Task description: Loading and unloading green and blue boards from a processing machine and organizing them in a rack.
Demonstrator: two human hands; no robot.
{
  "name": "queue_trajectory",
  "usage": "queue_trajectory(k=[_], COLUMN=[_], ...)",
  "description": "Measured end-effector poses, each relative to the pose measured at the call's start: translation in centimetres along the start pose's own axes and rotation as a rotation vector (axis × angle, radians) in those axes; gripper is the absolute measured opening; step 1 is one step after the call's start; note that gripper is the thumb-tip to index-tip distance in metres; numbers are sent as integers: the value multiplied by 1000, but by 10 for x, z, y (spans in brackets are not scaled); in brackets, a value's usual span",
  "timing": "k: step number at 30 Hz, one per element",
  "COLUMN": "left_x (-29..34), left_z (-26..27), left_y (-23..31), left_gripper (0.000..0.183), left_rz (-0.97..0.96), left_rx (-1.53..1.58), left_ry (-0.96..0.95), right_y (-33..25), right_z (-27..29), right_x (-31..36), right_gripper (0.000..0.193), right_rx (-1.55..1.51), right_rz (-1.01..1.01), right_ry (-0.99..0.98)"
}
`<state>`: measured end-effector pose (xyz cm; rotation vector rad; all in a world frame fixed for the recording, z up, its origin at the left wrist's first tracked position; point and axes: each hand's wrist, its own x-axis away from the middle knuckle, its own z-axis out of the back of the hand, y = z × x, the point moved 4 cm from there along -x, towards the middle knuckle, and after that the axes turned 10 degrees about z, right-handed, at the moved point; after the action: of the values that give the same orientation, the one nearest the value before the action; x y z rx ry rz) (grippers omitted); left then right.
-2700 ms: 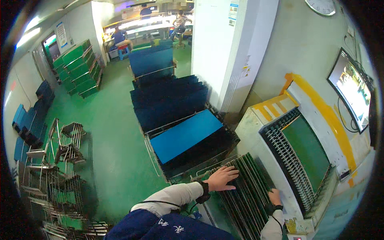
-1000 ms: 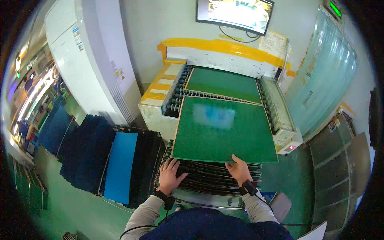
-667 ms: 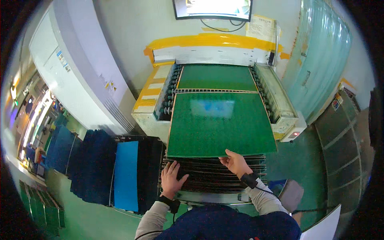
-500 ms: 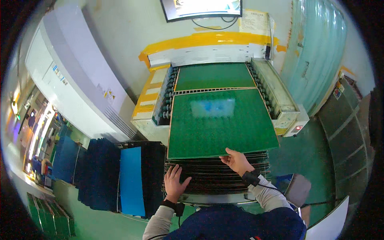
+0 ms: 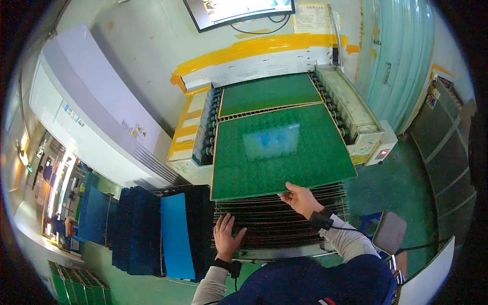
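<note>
A large glossy green panel [image 5: 279, 170] lies on the roller conveyor [image 5: 209, 137], its near end reaching out over a slotted rack [image 5: 277, 231]. At the panel's front edge my right hand [image 5: 302, 201] pinches it, thumb on top and the other fingers partly hidden. My left hand [image 5: 227, 237] rests over the rack's left part, fingers apart and holding nothing I can see. Beyond the near panel a second green panel [image 5: 269, 94] lies on the rollers, with a narrow gap between them.
Dark racks [image 5: 134, 229] and a bright blue sheet [image 5: 177, 236] stand to the left. A tall white cabinet [image 5: 96, 112] rises behind them. At right are a control box [image 5: 383, 151], a grey seat [image 5: 390, 232] and dark leaning panels [image 5: 442, 142]. A screen [image 5: 239, 11] hangs above.
The view has turned slightly, so the whole scene appears tilted. Both hands keep nearly the same places, the right at the panel's front edge and the left over the rack.
</note>
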<state>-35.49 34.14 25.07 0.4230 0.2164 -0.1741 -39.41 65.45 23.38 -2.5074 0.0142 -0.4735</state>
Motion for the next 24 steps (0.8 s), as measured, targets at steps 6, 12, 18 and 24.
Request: queue_trajectory(k=[6, 12, 18, 24], left_x=[1, 1, -2, -1], left_z=[2, 5, 6, 7], left_y=[1, 3, 5, 6], left_gripper=[63, 63, 61, 62], left_rz=[5, 10, 34, 13], left_rx=[2, 1, 1, -1], left_ry=[-2, -7, -24, -5], right_y=[2, -4, -2, -2], right_z=[0, -6, -4, 0], right_x=[-8, -11, -15, -20], right_gripper=[19, 21, 18, 23], right_rx=[-11, 27, 11, 29], right_rz=[-8, 1, -6, -13], right_ry=[-28, -27, 36, 40])
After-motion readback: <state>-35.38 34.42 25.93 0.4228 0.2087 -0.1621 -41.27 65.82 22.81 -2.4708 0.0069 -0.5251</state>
